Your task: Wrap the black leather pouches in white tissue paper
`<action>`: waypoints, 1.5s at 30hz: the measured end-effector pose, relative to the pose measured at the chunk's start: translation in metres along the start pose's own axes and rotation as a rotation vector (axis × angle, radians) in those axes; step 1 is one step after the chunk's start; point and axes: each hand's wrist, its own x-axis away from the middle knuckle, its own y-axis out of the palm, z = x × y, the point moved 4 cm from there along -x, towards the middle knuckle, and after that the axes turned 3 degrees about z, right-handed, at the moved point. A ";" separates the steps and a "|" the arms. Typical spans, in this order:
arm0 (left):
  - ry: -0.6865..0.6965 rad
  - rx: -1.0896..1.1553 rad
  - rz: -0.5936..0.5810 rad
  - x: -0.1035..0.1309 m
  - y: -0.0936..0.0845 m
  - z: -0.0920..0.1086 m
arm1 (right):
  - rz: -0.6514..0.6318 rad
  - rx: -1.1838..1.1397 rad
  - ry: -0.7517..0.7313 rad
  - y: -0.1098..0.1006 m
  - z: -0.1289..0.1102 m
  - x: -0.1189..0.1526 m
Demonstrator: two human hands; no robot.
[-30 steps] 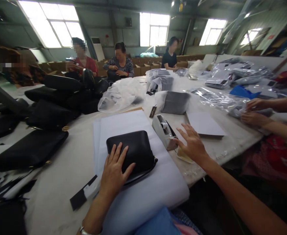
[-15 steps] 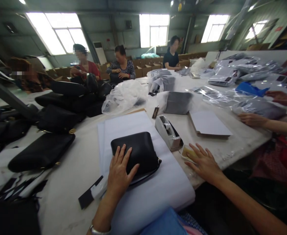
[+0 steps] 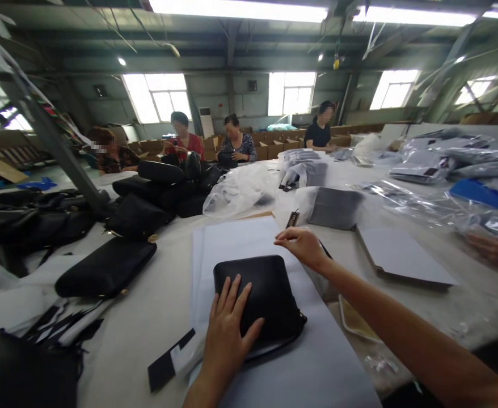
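A smooth black bag [image 3: 270, 283] with a zip pull at its right corner lies flat on a stack of white paper sheets [image 3: 240, 235]. My left hand [image 3: 231, 334] rests on its lower left part, fingers stretched and apart. Above the bag's top right corner, my right hand [image 3: 302, 243] is raised with thumb and fingers pinched; I cannot make out what, if anything, is between them. The tape dispenser is mostly hidden behind that hand and wrist. Beside my right forearm sits a small tray with a yellow sponge-like pad [image 3: 353, 317]. A black card strip [image 3: 161, 377] lies left of my left hand.
Black bags [image 3: 106, 266] are piled on the left. A stack of white card [image 3: 406, 255], a wrapped grey item [image 3: 334, 207] and clear plastic bags [image 3: 406, 198] lie to the right. A co-worker's hand [image 3: 496, 249] is at the right edge. Several people sit across the table.
My right hand has moved from the yellow pad up and left to above the bag's corner, its spread fingers now pinched. My left hand stays on the bag. The view has tilted up.
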 end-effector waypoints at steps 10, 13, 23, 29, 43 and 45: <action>0.058 -0.080 0.030 0.004 0.010 -0.009 | -0.280 0.433 0.294 0.116 0.085 -0.094; 0.095 -0.125 0.035 0.004 0.016 -0.014 | -0.287 0.515 0.360 0.129 0.102 -0.102; 0.158 -0.159 0.098 0.006 0.029 -0.023 | -0.218 0.552 0.185 0.146 0.088 -0.099; 0.068 -0.184 0.141 0.007 0.036 -0.021 | -0.114 0.589 0.363 0.141 0.097 -0.101; 0.038 -0.151 0.135 0.007 0.036 -0.020 | -0.138 0.522 0.242 0.151 0.092 -0.112; 0.036 -0.150 0.136 0.007 0.037 -0.020 | -0.159 0.517 0.254 0.149 0.091 -0.115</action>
